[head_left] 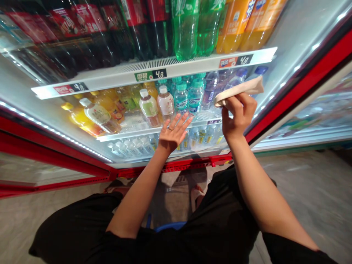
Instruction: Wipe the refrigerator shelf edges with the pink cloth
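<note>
My right hand (239, 112) is closed round a folded whitish cloth (242, 89), raised in front of the purple-capped bottles at the right of the middle shelf. My left hand (176, 131) is open, fingers spread, with a ring on one finger. It is near the front edge of the middle shelf, just below the teal bottles (181, 97) and the white-capped bottle with a pale label (165, 101); whether it touches anything I cannot tell. Beside that stands a white-capped bottle with a green label (149, 107).
A drinks fridge with a red frame (291, 88) stands open before me. Its upper shelf (110, 81) carries cola, green and orange bottles above price tags. Clear bottles (132, 146) fill the bottom shelf. The red door (52, 146) is at the left, and a blue seat (170, 226) is beneath me.
</note>
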Motion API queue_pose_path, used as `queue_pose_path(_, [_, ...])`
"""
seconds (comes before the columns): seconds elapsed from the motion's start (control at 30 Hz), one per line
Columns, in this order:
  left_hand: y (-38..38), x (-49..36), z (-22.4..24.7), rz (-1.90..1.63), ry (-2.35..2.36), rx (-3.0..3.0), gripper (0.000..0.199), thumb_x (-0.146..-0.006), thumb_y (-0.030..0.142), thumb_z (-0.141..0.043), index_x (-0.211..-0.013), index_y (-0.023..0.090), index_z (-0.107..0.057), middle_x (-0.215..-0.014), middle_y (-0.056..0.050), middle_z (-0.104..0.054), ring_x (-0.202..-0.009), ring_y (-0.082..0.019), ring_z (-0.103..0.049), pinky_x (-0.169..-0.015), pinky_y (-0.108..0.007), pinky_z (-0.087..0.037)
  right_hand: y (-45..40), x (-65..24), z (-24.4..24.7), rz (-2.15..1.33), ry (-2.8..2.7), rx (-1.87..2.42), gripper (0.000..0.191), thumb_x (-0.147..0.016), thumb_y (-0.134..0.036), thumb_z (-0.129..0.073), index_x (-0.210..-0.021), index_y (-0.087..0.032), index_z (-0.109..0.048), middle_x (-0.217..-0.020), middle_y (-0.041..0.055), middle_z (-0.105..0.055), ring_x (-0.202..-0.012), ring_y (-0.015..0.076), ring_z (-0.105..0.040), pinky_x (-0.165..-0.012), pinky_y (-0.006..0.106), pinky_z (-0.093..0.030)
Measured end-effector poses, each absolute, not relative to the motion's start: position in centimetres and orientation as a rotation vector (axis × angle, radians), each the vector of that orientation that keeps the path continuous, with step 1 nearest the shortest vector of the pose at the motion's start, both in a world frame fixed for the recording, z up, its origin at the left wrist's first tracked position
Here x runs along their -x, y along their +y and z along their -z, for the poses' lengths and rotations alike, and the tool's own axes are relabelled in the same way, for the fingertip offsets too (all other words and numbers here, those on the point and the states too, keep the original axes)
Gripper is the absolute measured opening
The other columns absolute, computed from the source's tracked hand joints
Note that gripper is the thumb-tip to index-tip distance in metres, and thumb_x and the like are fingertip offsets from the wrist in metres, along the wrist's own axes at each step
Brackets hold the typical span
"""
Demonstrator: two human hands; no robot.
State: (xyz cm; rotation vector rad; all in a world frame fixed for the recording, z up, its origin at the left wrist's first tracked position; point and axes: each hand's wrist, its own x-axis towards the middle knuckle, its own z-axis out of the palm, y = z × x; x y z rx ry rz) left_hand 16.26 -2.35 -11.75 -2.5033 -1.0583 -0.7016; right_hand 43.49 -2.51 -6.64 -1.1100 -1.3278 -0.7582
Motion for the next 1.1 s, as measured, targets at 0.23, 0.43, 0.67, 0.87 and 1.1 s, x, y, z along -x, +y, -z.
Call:
queue_pose_path(0.23, [-2.5, -16.4, 11.6, 0.772, -1.026, 2.499, 0.095, -0.102, 0.021, -0.055, -0.173, 0.035, 0.006, -0.177, -0.005, -0.015, -0.167, -0.030, -0.009, -0.139, -0.060, -0.003, -2.5, -43.3, 7.2, 0.740, -1.346, 1.143, 0.033, -0.100, -0.043, -0.057, -0.127, -0.030, -0.072, -0.119, 0.0113, -0.067, -0.111, 0.0307, -0.066, -0.098, 0.055, -0.055])
queue_pose_path(0.43, [-2.4, -16.4, 11.5, 0.729, -1.030, 2.464, 0.092, -0.103, 0.022, -0.053, -0.173, 0.033, 0.005, -0.177, -0.006, -0.018, -0.167, -0.028, -0.007, -0.139, -0.061, -0.006, -2.5, -43.7, 7.3, 0.604, -1.429, 1.135, 0.034, -0.099, -0.033, -0.057, -0.131, -0.030, -0.070, -0.125, 0.0121, -0.061, -0.117, 0.0319, -0.063, -0.100, 0.056, -0.052])
queue_pose_path(0.67, [-2.4, -16.4, 11.6, 0.683, -1.065, 2.462, 0.092, -0.104, 0.024, -0.053, -0.173, 0.034, 0.007, -0.177, -0.005, -0.016, -0.167, -0.029, -0.008, -0.139, -0.061, -0.009, -2.2, -44.3, 7.6, 0.670, -1.374, 1.104, 0.042, -0.092, -0.034, -0.066, -0.134, -0.029, -0.064, -0.124, 0.0111, -0.057, -0.120, 0.0345, -0.059, -0.101, 0.061, -0.050])
queue_pose_path(0.87, [-2.2, -16.4, 11.9, 0.749, -1.013, 2.457, 0.088, -0.107, 0.023, -0.050, -0.176, 0.033, 0.003, -0.179, -0.002, -0.017, -0.165, -0.022, 0.007, -0.138, -0.051, 0.013, -2.4, -43.6, 7.5, 0.677, -1.400, 1.134, 0.038, -0.096, -0.029, -0.059, -0.132, -0.031, -0.067, -0.124, 0.0114, -0.061, -0.117, 0.0326, -0.062, -0.100, 0.057, -0.051])
queue_pose_path(1.1, [-2.2, -16.5, 11.7, 0.800, -0.945, 2.352, 0.089, -0.106, 0.026, -0.055, -0.176, 0.030, 0.000, -0.178, 0.001, -0.024, -0.163, -0.012, 0.019, -0.132, -0.036, 0.027, -2.5, -43.8, 7.1, 0.740, -1.353, 1.092, 0.038, -0.096, -0.030, -0.060, -0.133, -0.030, -0.066, -0.125, 0.0117, -0.063, -0.116, 0.0325, -0.062, -0.099, 0.057, -0.051])
